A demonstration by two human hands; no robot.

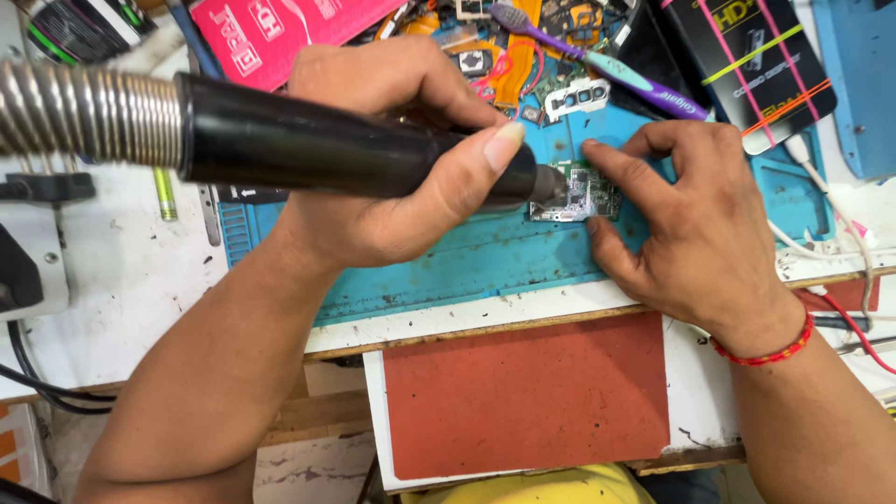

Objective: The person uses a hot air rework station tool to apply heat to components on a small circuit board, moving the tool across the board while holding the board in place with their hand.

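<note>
Nearest, a red pad (525, 397) lies on the bench edge, its near rim hidden by something yellow. Beyond it, on the blue mat (485, 257), the left hand (392, 159) wraps tightly around a black hot-air handle (327, 145), whose nozzle tip meets the small circuit board (577, 194). The right hand (695, 224) pins that board with fingertips, covering its right edge. Farther off, a purple toothbrush (597, 61) lies among cluttered parts, hard to distinguish.
</note>
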